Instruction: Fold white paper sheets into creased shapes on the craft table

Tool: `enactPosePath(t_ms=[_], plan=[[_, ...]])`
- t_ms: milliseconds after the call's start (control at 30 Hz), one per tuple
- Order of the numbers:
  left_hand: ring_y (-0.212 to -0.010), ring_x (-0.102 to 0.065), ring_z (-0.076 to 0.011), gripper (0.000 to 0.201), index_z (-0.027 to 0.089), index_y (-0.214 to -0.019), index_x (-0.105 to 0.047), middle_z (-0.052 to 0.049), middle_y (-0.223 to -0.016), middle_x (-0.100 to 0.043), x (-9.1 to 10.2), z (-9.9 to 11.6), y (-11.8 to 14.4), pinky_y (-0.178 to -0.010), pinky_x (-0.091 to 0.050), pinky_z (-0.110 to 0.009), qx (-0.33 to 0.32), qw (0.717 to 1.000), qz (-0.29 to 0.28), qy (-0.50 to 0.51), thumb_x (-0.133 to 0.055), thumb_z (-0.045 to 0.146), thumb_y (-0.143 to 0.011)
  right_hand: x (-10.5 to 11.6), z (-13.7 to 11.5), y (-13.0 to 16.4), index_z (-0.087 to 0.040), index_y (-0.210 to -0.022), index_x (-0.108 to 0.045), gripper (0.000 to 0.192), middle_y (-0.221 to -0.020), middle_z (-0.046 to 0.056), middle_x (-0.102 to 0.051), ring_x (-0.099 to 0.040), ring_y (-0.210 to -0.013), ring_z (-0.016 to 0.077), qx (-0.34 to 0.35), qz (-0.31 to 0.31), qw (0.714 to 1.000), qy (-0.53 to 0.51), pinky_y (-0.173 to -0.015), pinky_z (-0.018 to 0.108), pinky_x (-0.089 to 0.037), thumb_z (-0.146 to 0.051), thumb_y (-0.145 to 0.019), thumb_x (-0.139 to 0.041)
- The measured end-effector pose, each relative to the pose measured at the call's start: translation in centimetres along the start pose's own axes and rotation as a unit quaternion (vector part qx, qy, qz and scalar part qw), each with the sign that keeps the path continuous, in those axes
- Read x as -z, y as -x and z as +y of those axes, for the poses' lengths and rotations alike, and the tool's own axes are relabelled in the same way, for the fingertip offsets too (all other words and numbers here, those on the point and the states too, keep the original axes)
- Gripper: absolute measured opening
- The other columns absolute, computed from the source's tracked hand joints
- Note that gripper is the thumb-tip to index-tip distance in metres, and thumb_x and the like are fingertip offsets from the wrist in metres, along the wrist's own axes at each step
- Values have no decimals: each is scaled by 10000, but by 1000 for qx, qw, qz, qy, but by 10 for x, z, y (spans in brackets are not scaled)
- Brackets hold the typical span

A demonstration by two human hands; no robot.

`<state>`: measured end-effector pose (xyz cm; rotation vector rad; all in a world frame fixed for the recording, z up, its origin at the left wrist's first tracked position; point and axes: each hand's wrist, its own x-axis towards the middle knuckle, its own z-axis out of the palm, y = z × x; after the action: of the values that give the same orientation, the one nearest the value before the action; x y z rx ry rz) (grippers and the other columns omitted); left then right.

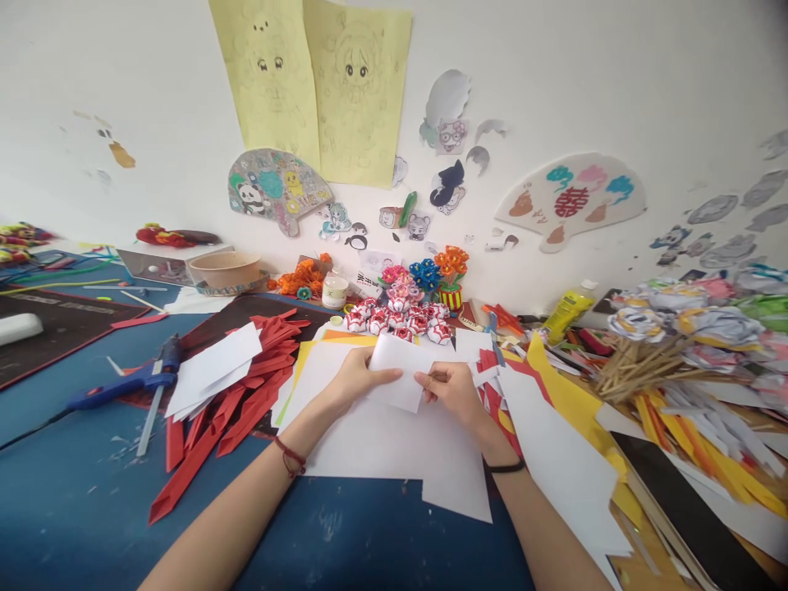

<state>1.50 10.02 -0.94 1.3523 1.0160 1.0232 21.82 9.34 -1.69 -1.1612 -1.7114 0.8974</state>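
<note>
Pinching small white paper rectangle, left hand at left side, right hand at right, seemingly for steadiness.

A small, plain white paper is held slightly askew over the bench, toward its back edge, pinched at opposite sides by the left hand and right hand.

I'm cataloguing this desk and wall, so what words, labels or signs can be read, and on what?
"囍": the fan on the right, in red.
Too small or blurred to read: writing on the jar, the card, the yellow bottle and the dark mat.
</note>
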Motion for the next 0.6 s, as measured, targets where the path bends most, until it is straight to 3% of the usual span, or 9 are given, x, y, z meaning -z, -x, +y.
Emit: enactPosePath(t_ms=[300, 467, 600], plan=[[-666, -668, -230, 369, 129, -855, -724, -97, -816, -733, 3, -3, -1, -566, -522, -311, 23, 998, 10, 59, -814, 375, -596, -1, 3, 0, -189, -491, -572, 452, -467, 22, -607, -532, -443, 143, 8, -2, 1000, -5, -457, 249, -414, -553, -739, -674], [-546, -589, -144, 271, 158, -635, -693, -30, -631, -675, 23, 3, -7, -506, -457, -246, -34, 998, 57, 7, -817, 392, -580, 7, 18, -4, -186, -519, -565, 424, -477, 18, -606, -542, -455, 145, -8, 12, 999, -29, -475, 256, -430, -526, -741, -687], [-581, -610, -153, 268, 143, -674, -709, -60, -642, -689, 42, 2, -12, -602, -488, -272, -54, 996, 70, 1, -806, 384, -608, 16, 23, -6, -179, -530, -576, 412, -472, 23, -608, -534, -448, 142, -16, 33, 999, -38, -480, 257, -422, -513, -734, -703]])
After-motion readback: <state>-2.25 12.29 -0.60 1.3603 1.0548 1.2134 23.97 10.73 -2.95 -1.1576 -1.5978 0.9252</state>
